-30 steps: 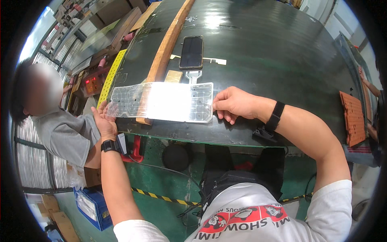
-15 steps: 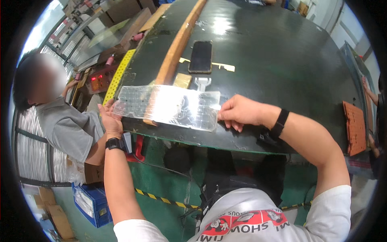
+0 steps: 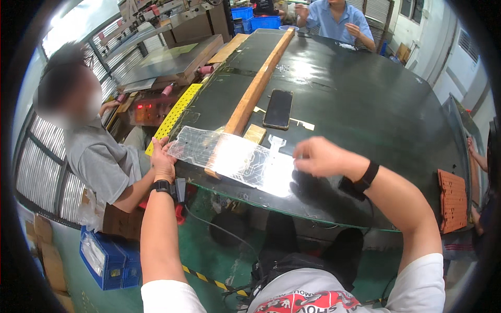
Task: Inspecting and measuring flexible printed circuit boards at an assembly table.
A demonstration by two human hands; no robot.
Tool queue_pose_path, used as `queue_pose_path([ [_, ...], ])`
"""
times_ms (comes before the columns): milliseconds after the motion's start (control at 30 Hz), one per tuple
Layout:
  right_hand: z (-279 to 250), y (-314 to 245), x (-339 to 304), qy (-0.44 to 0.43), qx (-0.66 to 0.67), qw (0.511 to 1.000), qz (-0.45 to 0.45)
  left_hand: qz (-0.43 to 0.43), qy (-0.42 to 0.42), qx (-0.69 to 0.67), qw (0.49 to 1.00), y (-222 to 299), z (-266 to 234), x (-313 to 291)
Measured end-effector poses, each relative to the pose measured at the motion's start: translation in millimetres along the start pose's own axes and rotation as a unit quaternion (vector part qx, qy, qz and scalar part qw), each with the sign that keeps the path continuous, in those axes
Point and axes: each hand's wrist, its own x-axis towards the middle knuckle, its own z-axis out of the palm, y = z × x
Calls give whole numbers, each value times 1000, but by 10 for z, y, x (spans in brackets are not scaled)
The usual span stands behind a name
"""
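Note:
A clear plastic sheet [image 3: 224, 152] printed with fine pale lines is held at a slant above the near edge of the table, its right end washed out by glare. At its left end my left hand [image 3: 164, 159] grips the short edge between thumb and fingers. My right hand [image 3: 326, 157], slightly blurred, has its bent fingertips at the far right corner of the sheet. Beneath the sheet runs a long wooden bar [image 3: 250, 101]. Just beyond lie a yellowish block [image 3: 254, 134] and a small pale, forked piece [image 3: 276, 141].
A dark phone [image 3: 278, 108] rests on thin yellow strips on the dark table [image 3: 355, 94]. A yellow perforated strip [image 3: 175, 115] lines the left edge. One person [image 3: 99, 151] sits close at left, another [image 3: 342, 23] at the far end. An orange panel [image 3: 452, 201] stands at right.
The view has tipped up, showing more of the far table. My right hand has shifted from the sheet's right edge to its far corner, and the sheet now slants down toward the right.

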Motion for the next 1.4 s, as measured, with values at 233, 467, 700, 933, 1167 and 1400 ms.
queue_pose_path([
  [233,-340,-435,465,169,-273,939,-125,-12,8,-3,1000,-30,-80,50],
  [467,-245,-781,866,96,-361,921,-108,-12,-16,-10,1000,-72,-168,123],
  [700,-266,-1052,1148,88,-399,905,-117,2,13,-16,1000,26,28,17],
  [933,-260,-1064,1465,112,-383,909,-124,-8,10,-2,1000,41,25,4],
  [1167,-174,-1097,1541,99,-385,910,-120,-11,15,-35,999,46,-14,-63],
  [1400,-352,-1184,1516,46,-469,876,-99,-14,6,-14,1000,58,-13,29],
])
